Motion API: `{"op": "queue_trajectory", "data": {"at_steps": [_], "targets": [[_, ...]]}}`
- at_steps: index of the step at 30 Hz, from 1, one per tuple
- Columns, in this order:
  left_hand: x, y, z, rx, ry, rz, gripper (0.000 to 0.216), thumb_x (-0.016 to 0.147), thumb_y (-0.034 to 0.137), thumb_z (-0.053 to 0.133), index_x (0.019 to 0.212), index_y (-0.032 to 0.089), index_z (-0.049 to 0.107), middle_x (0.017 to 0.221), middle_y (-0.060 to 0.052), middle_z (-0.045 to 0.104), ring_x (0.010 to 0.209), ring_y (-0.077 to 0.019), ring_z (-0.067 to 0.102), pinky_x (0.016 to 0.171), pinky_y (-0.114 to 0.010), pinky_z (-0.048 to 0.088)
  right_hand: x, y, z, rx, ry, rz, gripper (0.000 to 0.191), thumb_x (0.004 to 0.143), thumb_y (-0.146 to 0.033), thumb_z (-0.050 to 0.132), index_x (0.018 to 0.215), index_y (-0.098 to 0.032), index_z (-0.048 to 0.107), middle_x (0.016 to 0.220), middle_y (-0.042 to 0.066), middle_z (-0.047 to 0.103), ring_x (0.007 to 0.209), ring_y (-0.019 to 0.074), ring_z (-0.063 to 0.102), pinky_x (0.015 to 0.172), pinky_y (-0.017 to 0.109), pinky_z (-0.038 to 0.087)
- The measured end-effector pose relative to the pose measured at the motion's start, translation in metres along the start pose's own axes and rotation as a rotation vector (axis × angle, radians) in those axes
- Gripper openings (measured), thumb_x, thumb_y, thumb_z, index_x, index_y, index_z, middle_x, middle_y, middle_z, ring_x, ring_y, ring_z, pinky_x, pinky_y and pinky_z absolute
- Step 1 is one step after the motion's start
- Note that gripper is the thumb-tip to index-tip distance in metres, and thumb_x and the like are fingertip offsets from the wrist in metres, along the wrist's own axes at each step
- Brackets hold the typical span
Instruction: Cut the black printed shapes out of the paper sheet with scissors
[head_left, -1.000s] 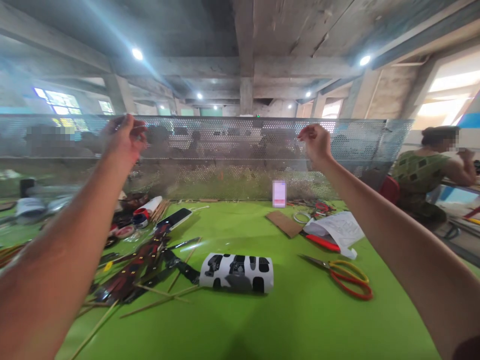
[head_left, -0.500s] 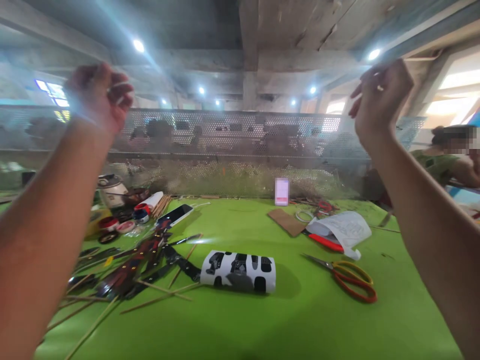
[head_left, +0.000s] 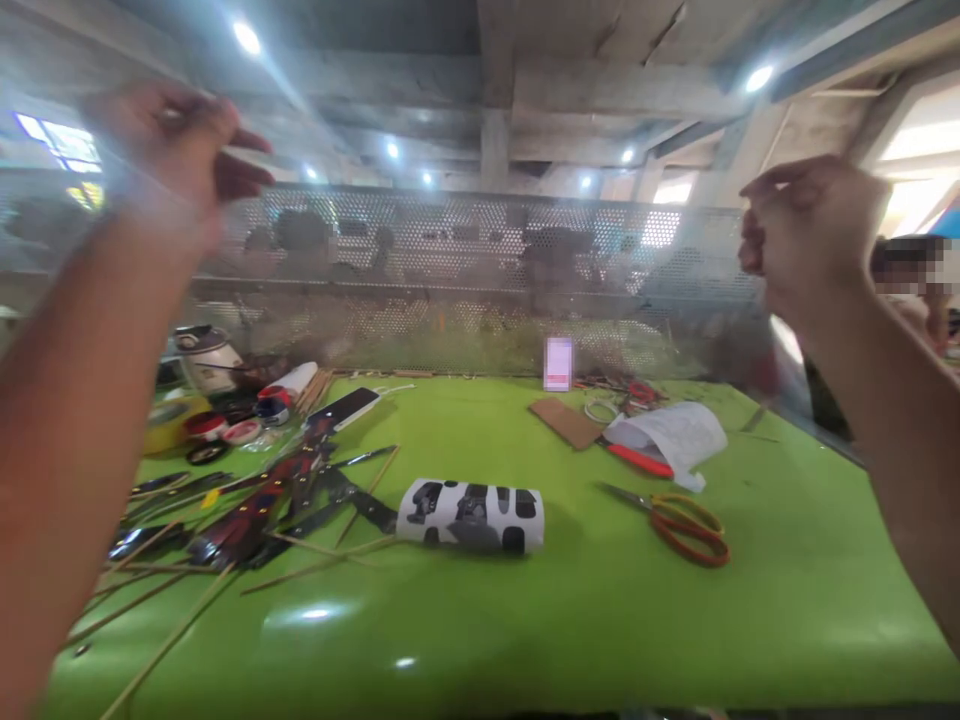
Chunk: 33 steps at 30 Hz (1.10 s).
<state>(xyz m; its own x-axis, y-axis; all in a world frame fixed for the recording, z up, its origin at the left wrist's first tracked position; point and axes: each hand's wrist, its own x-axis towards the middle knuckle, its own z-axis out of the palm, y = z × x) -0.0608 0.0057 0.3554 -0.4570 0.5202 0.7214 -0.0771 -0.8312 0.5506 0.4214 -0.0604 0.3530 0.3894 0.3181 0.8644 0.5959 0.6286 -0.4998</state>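
Observation:
Both my arms are raised above the green table [head_left: 480,630], the hands wide apart. My left hand [head_left: 176,145], somewhat blurred at the upper left, has thumb and forefinger pressed together while other fingers point right. At the right, my right hand [head_left: 817,215] is closed in a pinch. Whatever the two pinches hold, if anything, is too fine to make out. Between the forearms, lower down, lies a roll of white paper with black printed shapes [head_left: 470,517]. Orange-and-yellow-handled scissors [head_left: 688,530] rest to its right, untouched.
Dark shiny strips [head_left: 240,525] and thin sticks [head_left: 169,640] clutter the left side. Behind them are a phone [head_left: 347,408] and a pale jug [head_left: 210,360]. Brown card [head_left: 566,423] and curled white paper [head_left: 675,440] lie right. A perforated screen [head_left: 450,265] stands behind; a person [head_left: 911,270] is far right.
My hands have spread farther apart, the left moving left and the right moving right and slightly down. The right fingers are curled tighter. The view has tilted slightly; the table items lie unchanged.

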Motion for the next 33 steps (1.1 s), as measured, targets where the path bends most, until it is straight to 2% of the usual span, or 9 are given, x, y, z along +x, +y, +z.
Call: {"op": "queue_trajectory", "data": {"at_steps": [5, 9, 13, 16, 21, 24, 27, 30, 33], "targets": [[-0.02, -0.037, -0.003, 0.172, -0.077, -0.118, 0.021, 0.088, 0.001, 0.063, 0.07, 0.012, 0.06, 0.05, 0.006, 0.066, 0.027, -0.0032, 0.045, 0.026, -0.013, 0.031, -0.046, 0.033, -0.005, 0.0, -0.13, 0.262, 0.016, 0.091, -0.014, 0.066, 0.075, -0.015, 0.062, 0.046, -0.011, 0.046, 0.031, 0.0035, 0.037, 0.03, 0.016, 0.026], [-0.039, -0.055, -0.03, 0.232, -0.099, -0.223, 0.017, 0.085, 0.0, 0.066, 0.071, 0.011, 0.063, 0.052, 0.004, 0.068, 0.03, -0.0022, 0.045, 0.028, -0.012, 0.031, -0.105, 0.059, -0.018, 0.057, -0.264, 0.446, 0.021, 0.092, -0.031, 0.067, 0.08, -0.016, 0.061, 0.049, -0.011, 0.046, 0.03, 0.0028, 0.035, 0.028, 0.014, 0.024], [-0.057, -0.057, -0.064, 0.253, -0.096, -0.271, 0.011, 0.081, -0.002, 0.067, 0.077, 0.008, 0.065, 0.056, 0.002, 0.07, 0.031, -0.0026, 0.044, 0.028, -0.013, 0.028, -0.158, 0.074, -0.029, 0.169, -0.424, 0.58, 0.032, 0.076, -0.046, 0.079, 0.08, -0.019, 0.062, 0.05, -0.008, 0.053, 0.031, 0.0086, 0.047, 0.027, 0.019, 0.033], [-0.06, -0.052, -0.084, 0.223, -0.067, -0.246, 0.015, 0.083, -0.002, 0.063, 0.075, 0.011, 0.062, 0.054, 0.004, 0.068, 0.03, -0.0027, 0.042, 0.028, -0.014, 0.026, -0.19, 0.081, -0.03, 0.288, -0.583, 0.66, 0.037, 0.076, -0.052, 0.078, 0.083, -0.02, 0.06, 0.054, -0.006, 0.056, 0.038, 0.011, 0.055, 0.035, 0.021, 0.044], [-0.054, -0.037, -0.101, 0.184, -0.051, -0.16, 0.022, 0.085, -0.001, 0.06, 0.07, 0.014, 0.055, 0.05, 0.006, 0.065, 0.029, -0.0028, 0.039, 0.03, -0.014, 0.029, -0.243, 0.095, -0.025, 0.494, -0.977, 0.808, 0.06, 0.087, -0.072, 0.05, 0.096, -0.015, 0.064, 0.066, 0.005, 0.066, 0.054, 0.0203, 0.067, 0.045, 0.032, 0.055], [-0.052, -0.029, -0.102, 0.205, -0.094, -0.124, 0.02, 0.084, 0.003, 0.066, 0.07, 0.013, 0.056, 0.05, 0.005, 0.065, 0.03, -0.0017, 0.04, 0.031, -0.013, 0.03, -0.266, 0.107, -0.023, 0.548, -1.126, 0.845, 0.049, 0.09, -0.058, 0.058, 0.116, -0.017, 0.06, 0.094, 0.01, 0.07, 0.064, 0.0205, 0.071, 0.05, 0.033, 0.059], [-0.052, -0.023, -0.101, 0.241, -0.145, -0.108, 0.022, 0.086, 0.009, 0.069, 0.069, 0.012, 0.055, 0.05, 0.006, 0.065, 0.031, -0.0008, 0.04, 0.032, -0.012, 0.031, -0.273, 0.12, -0.026, 0.577, -1.198, 0.839, 0.043, 0.095, -0.044, 0.056, 0.134, -0.026, 0.05, 0.125, 0.012, 0.061, 0.074, 0.0177, 0.071, 0.053, 0.03, 0.06], [-0.049, -0.018, -0.101, 0.293, -0.157, -0.102, 0.024, 0.09, 0.014, 0.066, 0.07, 0.012, 0.052, 0.05, 0.008, 0.062, 0.029, 0.0, 0.039, 0.03, -0.009, 0.028, -0.273, 0.129, -0.03, 0.567, -1.272, 0.805, 0.044, 0.098, -0.042, 0.046, 0.14, -0.026, 0.046, 0.135, 0.016, 0.056, 0.079, 0.0191, 0.071, 0.047, 0.026, 0.057], [-0.045, -0.013, -0.1, 0.342, -0.172, -0.122, 0.026, 0.095, 0.015, 0.058, 0.07, 0.01, 0.054, 0.045, 0.01, 0.053, 0.028, 0.0, 0.037, 0.031, -0.006, 0.021, -0.28, 0.129, -0.024, 0.496, -1.322, 0.711, 0.052, 0.093, -0.034, 0.057, 0.143, -0.026, 0.046, 0.141, 0.016, 0.053, 0.079, 0.0179, 0.07, 0.053, 0.027, 0.058]]}}
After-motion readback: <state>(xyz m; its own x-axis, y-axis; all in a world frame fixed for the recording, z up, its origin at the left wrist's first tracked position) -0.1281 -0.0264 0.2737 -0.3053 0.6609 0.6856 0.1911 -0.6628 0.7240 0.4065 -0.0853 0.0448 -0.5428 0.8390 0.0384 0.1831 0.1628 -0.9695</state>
